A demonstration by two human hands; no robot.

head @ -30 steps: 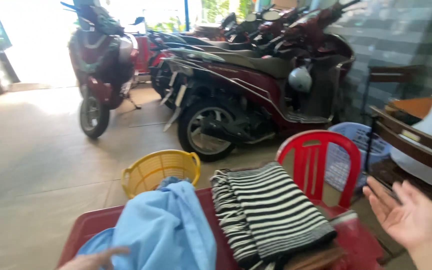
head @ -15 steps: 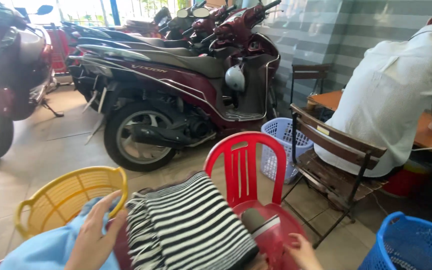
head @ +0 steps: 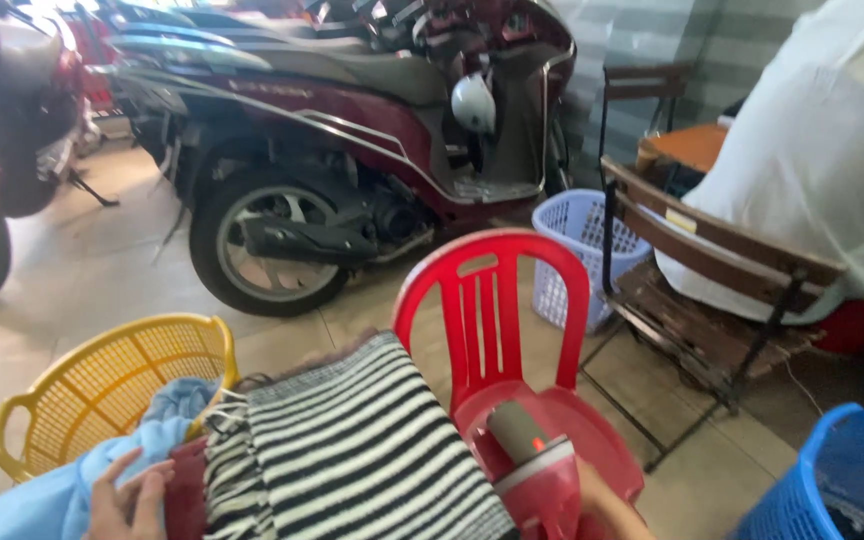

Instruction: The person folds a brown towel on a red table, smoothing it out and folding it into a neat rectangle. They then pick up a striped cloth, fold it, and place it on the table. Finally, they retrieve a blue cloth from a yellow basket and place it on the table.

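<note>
the left hand shows at the bottom edge with its fingers bent and resting on the light blue cloth, pressing into the fabric rather than closed around it; whether it truly grips a fold cannot be told. the right hand is only partly in view at the bottom edge, its fingers hidden behind the red and grey iron, so it seems to hold the iron from behind, though how far the fingers wrap cannot be told. the iron stands on the seat of the red plastic chair, its grey rounded handle pointing up and away. just left of the iron lies the black and white striped garment, folded flat, touching the blue cloth along its left side, with a bit of red surface showing between them. behind the blue cloth sits a yellow plastic basket on the floor, some of the cloth draped at its rim. beyond the red chair stands a pale lilac laundry basket, next to a dark wooden folding chair where a person in a white shirt sits. a blue basket is at the lower right corner. a maroon scooter is parked behind, a white helmet hanging on it.
</note>
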